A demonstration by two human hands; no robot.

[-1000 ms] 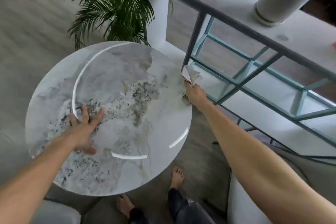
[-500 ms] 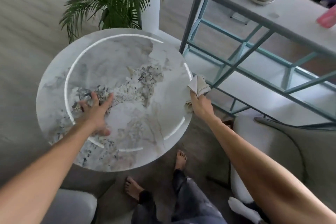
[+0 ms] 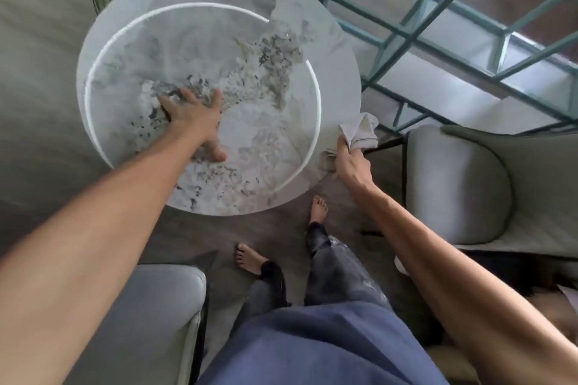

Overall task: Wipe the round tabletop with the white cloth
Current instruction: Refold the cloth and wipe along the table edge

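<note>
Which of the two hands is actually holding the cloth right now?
The right hand, at the tabletop's right edge, grips the bunched white cloth. The left hand holds nothing; it lies flat, fingers spread, on the marble.

left hand (image 3: pixel 194 117) flat, splayed; right hand (image 3: pixel 352 162) fisted

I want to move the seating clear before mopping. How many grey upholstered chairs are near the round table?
2. One grey chair stands right of the round table, beside the right hand. Another chair sits at the lower left, only partly in view. Others may be outside the view.
</note>
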